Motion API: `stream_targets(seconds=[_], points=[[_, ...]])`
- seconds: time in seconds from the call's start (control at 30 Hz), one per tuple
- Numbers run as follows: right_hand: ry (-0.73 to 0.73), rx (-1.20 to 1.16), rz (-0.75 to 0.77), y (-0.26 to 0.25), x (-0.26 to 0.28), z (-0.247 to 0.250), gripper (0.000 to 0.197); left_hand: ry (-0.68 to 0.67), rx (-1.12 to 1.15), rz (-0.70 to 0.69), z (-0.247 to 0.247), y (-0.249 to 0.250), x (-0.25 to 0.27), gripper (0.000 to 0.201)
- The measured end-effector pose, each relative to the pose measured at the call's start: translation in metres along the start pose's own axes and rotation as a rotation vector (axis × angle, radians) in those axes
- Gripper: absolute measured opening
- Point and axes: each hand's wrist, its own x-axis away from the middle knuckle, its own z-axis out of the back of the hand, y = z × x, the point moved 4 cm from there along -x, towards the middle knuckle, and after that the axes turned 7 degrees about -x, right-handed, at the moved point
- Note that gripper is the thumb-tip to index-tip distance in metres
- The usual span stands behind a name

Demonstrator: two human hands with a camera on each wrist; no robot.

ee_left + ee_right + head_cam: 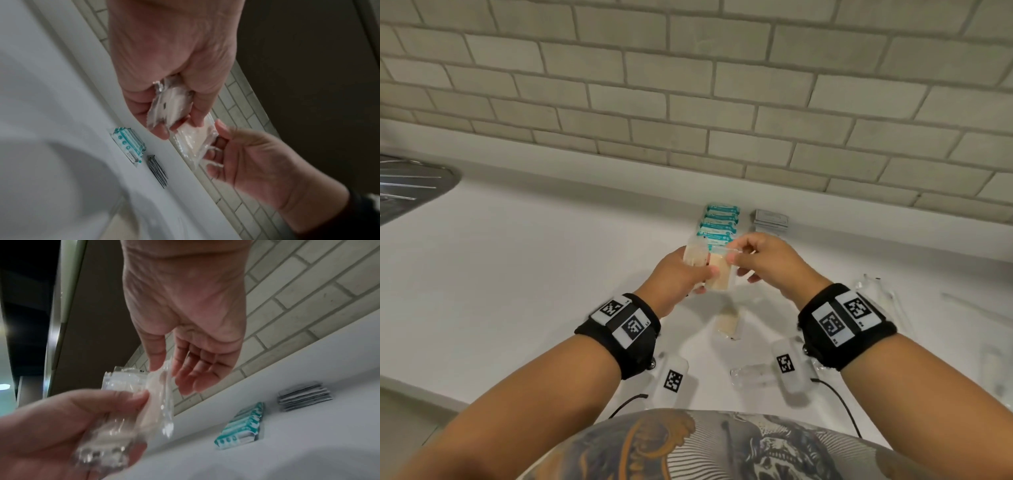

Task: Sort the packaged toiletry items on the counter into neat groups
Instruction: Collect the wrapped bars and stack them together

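Two clear crinkly packets with beige contents held above the white desk: left hand grips one, right hand pinches the other's top edge, remaining fingers loose. Wrist views show film seams; only the head view shows another beige packet lying below. Behind, a teal packet row beside a grey sachet stack.

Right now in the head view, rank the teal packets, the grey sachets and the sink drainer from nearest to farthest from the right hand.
1. Teal packets: a row just beyond the right hand.
2. Grey sachets: stacked right of the teal row, by the wall.
3. Sink drainer: far left edge.
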Motion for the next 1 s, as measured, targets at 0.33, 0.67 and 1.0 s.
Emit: stream_targets(seconds=[0.33, 0.67, 1.0], points=[[0.095, 0.628, -0.062, 0.001, -0.01, 0.021, 0.012, -0.043, 0.126, 0.101, -0.005, -0.01, 0.004, 0.012], [-0.221, 0.794, -0.257, 0.06, -0.019, -0.021, 0.028, -0.039, 0.466, 0.206, 0.022, -0.027, 0.011, 0.023], [-0.066, -0.021, -0.005, -0.001, -0.008, -0.039, 0.011, 0.033, 0.304, 0.085, 0.015, -0.012, 0.008, 0.013]])
